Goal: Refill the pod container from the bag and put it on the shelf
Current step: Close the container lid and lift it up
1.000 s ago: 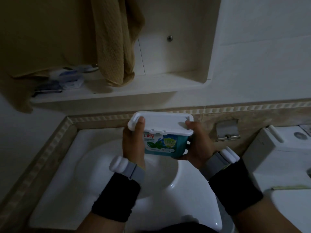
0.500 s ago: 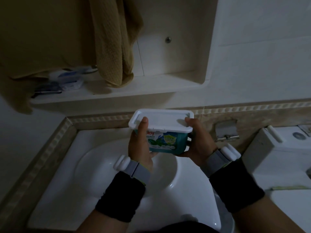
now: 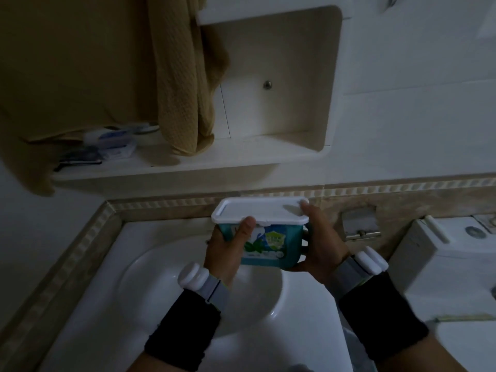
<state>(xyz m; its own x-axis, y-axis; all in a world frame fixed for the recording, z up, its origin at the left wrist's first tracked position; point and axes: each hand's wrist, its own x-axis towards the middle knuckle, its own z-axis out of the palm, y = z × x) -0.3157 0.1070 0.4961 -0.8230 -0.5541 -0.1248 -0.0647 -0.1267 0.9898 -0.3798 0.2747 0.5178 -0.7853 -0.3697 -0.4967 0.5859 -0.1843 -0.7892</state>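
Pod container (image 3: pixel 261 234) held over the sink (image 3: pixel 150 264)
Left hand (image 3: pixel 228 245) and right hand (image 3: pixel 319 248) clamped its sides; a slip could have dropped it short of the shelf (image 3: pixel 241 157)

Our left hand (image 3: pixel 228 247) covers part of the pod container (image 3: pixel 268 237) label, a hanging towel (image 3: pixel 182 84) hides the shelf (image 3: pixel 241 157) items at nine o'clock, and the toilet tank (image 3: pixel 451 253) runs off-frame at three o'clock.

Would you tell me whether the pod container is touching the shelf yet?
Apart. The head view shows the pod container held by both hands over the sink, with bare wall between it and the shelf above.
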